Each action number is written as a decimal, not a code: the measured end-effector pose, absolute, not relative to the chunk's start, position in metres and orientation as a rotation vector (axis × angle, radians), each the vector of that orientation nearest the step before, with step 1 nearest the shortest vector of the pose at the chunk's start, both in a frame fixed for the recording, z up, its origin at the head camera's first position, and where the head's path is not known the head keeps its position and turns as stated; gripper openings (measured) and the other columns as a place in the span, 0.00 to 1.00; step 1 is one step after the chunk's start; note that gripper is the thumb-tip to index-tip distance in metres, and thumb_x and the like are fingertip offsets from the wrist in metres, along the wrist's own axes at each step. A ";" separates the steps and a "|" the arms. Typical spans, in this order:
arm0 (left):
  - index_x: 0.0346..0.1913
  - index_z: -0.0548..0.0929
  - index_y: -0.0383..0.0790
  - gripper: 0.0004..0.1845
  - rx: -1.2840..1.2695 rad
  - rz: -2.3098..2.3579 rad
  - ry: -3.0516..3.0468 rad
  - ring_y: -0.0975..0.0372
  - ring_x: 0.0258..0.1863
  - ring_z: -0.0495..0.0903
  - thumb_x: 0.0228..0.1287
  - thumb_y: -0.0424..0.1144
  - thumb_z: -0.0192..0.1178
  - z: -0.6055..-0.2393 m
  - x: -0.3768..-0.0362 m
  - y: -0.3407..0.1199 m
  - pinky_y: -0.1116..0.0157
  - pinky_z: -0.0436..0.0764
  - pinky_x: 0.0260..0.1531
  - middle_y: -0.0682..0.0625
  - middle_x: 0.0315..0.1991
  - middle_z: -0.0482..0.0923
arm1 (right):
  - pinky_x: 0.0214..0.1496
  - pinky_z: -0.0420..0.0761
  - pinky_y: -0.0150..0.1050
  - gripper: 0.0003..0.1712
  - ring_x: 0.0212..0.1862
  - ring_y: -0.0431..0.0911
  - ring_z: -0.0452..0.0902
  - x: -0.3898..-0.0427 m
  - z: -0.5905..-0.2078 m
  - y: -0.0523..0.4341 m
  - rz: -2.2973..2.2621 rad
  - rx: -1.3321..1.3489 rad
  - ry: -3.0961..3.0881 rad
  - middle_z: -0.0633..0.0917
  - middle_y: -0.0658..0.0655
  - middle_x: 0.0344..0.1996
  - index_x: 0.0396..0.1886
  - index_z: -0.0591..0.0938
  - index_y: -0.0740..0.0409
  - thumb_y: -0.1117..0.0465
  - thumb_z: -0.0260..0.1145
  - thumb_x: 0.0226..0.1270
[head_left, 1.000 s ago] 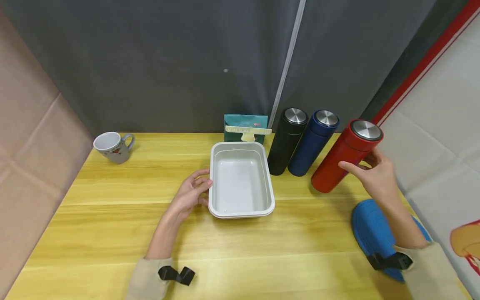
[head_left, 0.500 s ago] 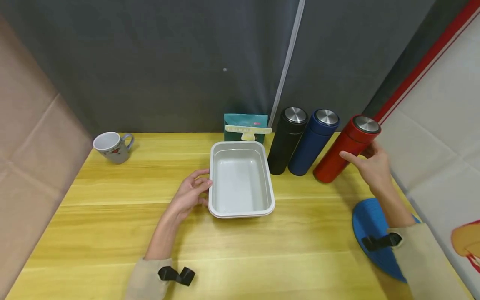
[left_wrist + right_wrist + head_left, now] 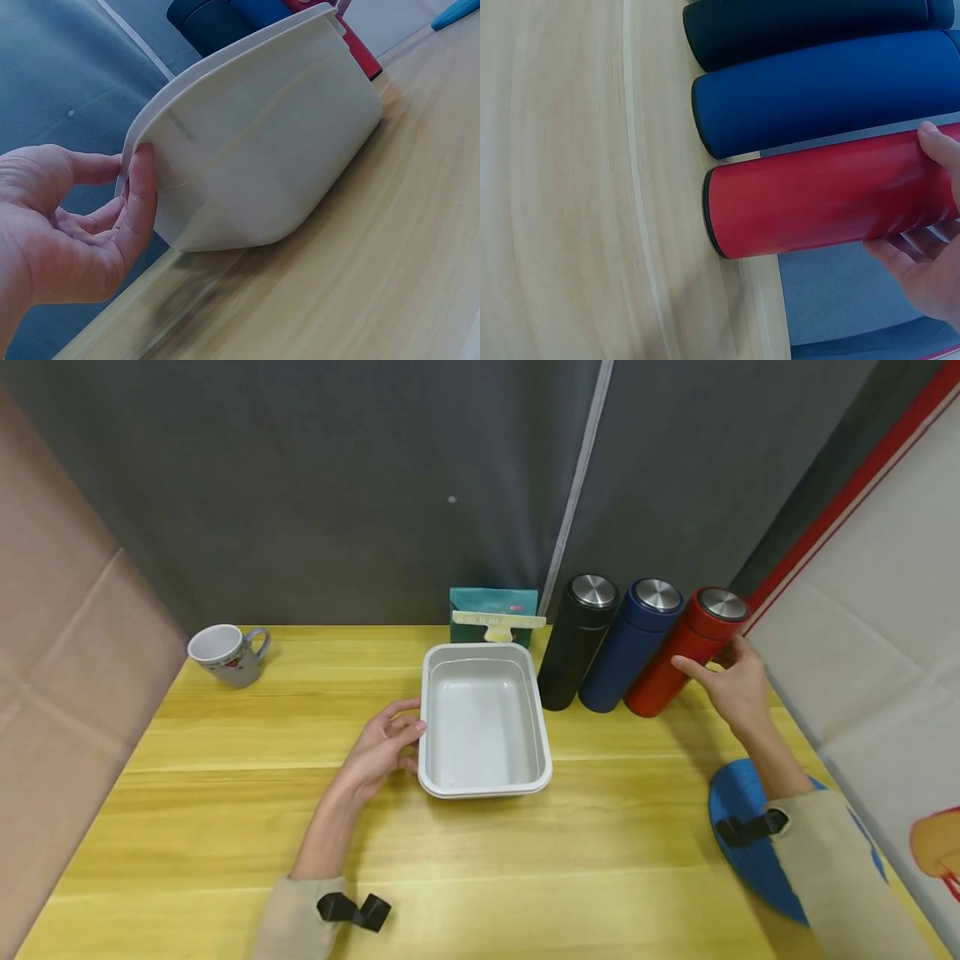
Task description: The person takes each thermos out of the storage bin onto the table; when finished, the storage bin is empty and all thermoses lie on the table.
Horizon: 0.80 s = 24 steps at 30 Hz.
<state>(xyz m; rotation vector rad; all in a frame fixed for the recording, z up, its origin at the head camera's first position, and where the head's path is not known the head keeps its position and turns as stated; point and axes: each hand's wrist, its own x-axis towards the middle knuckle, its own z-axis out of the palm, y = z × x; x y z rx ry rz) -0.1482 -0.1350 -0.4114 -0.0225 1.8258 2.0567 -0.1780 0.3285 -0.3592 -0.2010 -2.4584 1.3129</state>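
My right hand (image 3: pixel 712 658) grips the red flask (image 3: pixel 678 664) near its steel lid, thumb on the front and fingers behind. The flask stands on the wooden table (image 3: pixel 225 793) close beside the blue flask (image 3: pixel 630 647) and the black flask (image 3: pixel 573 643). The right wrist view shows the red flask (image 3: pixel 810 199) parallel to the blue flask (image 3: pixel 817 90), my thumb over its side. My left hand (image 3: pixel 401 735) rests with relaxed fingers against the left wall of the white tray (image 3: pixel 483 787). In the left wrist view my thumb touches the white tray (image 3: pixel 262 150) under its rim.
A white mug (image 3: pixel 222 655) stands at the table's far left. A teal packet (image 3: pixel 492 614) leans on the dark curtain behind the tray. A blue round mat (image 3: pixel 750 852) lies under my right forearm at the table's right edge.
My right hand has carried the red flask back and to the left until it stands beside the blue flask. The left hand and the tray have stayed where they were.
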 end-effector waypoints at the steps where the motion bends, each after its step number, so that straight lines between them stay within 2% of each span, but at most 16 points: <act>1: 0.69 0.61 0.37 0.27 -0.024 2.059 1.822 0.57 0.34 0.77 0.72 0.33 0.54 -0.411 -0.148 -0.135 0.66 0.82 0.25 0.34 0.52 0.73 | 0.41 0.70 0.24 0.34 0.45 0.33 0.71 -0.179 -0.359 0.329 1.310 -0.203 -2.466 0.75 0.36 0.42 0.63 0.71 0.55 0.53 0.73 0.59; 7: 0.69 0.61 0.38 0.26 -0.010 2.061 1.818 0.57 0.33 0.77 0.72 0.33 0.54 -0.411 -0.147 -0.134 0.66 0.81 0.23 0.34 0.52 0.73 | 0.40 0.70 0.24 0.36 0.45 0.32 0.70 -0.181 -0.361 0.330 1.288 -0.184 -2.504 0.75 0.36 0.42 0.65 0.70 0.57 0.54 0.73 0.59; 13: 0.70 0.60 0.38 0.27 0.011 2.059 1.818 0.58 0.33 0.77 0.72 0.34 0.54 -0.414 -0.146 -0.135 0.67 0.81 0.23 0.33 0.54 0.72 | 0.42 0.72 0.20 0.37 0.47 0.33 0.69 -0.180 -0.360 0.331 1.336 -0.115 -2.538 0.74 0.40 0.47 0.68 0.65 0.58 0.55 0.70 0.63; 21: 0.71 0.59 0.38 0.28 0.019 2.072 1.824 0.57 0.37 0.77 0.72 0.33 0.53 -0.415 -0.148 -0.138 0.66 0.82 0.25 0.32 0.56 0.70 | 0.45 0.74 0.18 0.37 0.50 0.35 0.70 -0.182 -0.359 0.328 1.427 -0.056 -2.514 0.74 0.41 0.49 0.69 0.64 0.57 0.58 0.69 0.63; 24: 0.71 0.59 0.37 0.27 0.026 2.071 1.820 0.57 0.37 0.77 0.72 0.33 0.53 -0.415 -0.148 -0.137 0.66 0.83 0.25 0.31 0.56 0.70 | 0.48 0.74 0.18 0.38 0.54 0.38 0.69 -0.179 -0.357 0.331 1.465 -0.039 -2.534 0.74 0.49 0.56 0.72 0.60 0.57 0.58 0.67 0.66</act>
